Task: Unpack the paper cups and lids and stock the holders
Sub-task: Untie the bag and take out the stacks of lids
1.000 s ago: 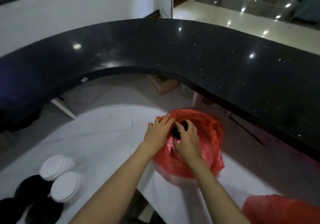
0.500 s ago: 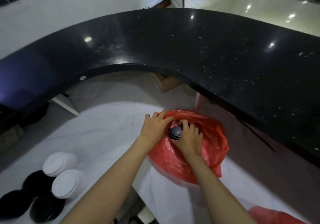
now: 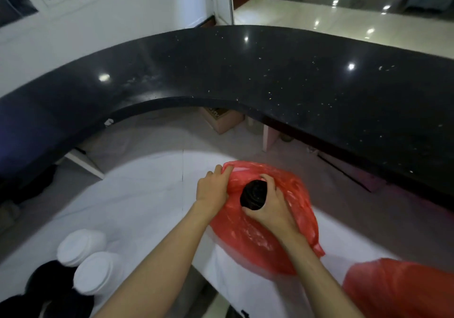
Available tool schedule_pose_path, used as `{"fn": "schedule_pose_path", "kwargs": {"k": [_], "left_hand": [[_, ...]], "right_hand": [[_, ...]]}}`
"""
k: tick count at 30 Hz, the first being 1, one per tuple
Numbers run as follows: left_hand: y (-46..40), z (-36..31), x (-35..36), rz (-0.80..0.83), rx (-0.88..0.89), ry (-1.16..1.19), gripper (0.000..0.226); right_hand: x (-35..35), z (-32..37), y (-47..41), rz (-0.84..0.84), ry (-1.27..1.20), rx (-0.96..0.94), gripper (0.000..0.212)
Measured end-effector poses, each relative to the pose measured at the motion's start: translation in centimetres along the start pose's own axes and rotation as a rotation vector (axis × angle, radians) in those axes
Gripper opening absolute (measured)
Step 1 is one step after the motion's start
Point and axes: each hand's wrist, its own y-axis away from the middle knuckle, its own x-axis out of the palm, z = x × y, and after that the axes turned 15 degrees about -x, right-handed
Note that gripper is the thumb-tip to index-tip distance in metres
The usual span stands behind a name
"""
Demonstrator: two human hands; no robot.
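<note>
The black stack of lids (image 3: 254,195) has risen out of the red bag (image 3: 258,239) near the white surface's (image 3: 137,202) front edge, end-on toward the camera, right hand (image 3: 270,207) wrapped round it, left hand (image 3: 212,190) pinching the bag's rim.

Black stack (image 3: 254,195) lower part hidden inside red bag (image 3: 260,241); second red bag (image 3: 403,290) cut by edge.
</note>
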Motion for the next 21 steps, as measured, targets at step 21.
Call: {"fn": "schedule_pose_path", "kwargs": {"k": [21], "left_hand": [[11.6, 7.6, -2.4, 0.250, 0.047, 1.328, 0.033]], "right_hand": [[3.1, 9.8, 6.4, -0.410, 0.001, -0.278, 0.092]]}}
